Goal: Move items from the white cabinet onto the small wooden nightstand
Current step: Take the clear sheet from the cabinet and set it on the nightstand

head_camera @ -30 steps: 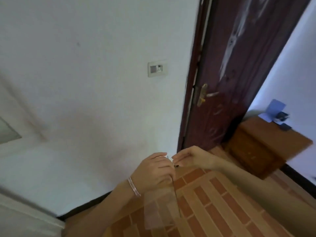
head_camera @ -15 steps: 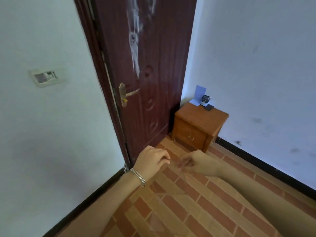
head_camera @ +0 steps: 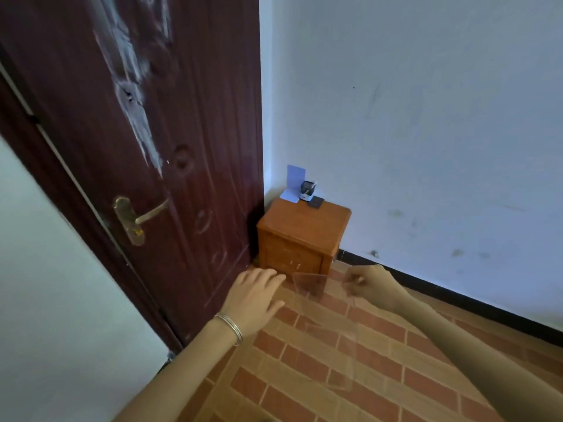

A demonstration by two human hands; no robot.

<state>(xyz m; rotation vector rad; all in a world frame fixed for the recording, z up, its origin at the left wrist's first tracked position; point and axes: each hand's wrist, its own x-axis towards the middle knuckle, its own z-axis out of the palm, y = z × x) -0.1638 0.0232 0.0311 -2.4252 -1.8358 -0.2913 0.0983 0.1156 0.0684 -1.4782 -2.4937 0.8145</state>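
Note:
The small wooden nightstand [head_camera: 307,222] stands in the corner beside the door. On its back edge are a folded blue card [head_camera: 295,182], a small black holder [head_camera: 308,188] and a flat black square [head_camera: 316,202]. My right hand [head_camera: 370,284] pinches the upper edge of a clear plastic sheet [head_camera: 330,333], which hangs down over the floor in front of the nightstand. My left hand [head_camera: 254,298] is just left of the sheet with its fingers spread and nothing in it. The white cabinet is out of view.
A dark red door [head_camera: 146,153] with a brass handle [head_camera: 137,219] fills the left side. A white wall [head_camera: 441,132] with a black skirting runs behind the nightstand. The floor [head_camera: 304,376] is brick-patterned tile.
The view has swung right, from the wall to the door and the nightstand corner. My hands have moved apart; the left one has let go of the clear sheet, and the right still holds it.

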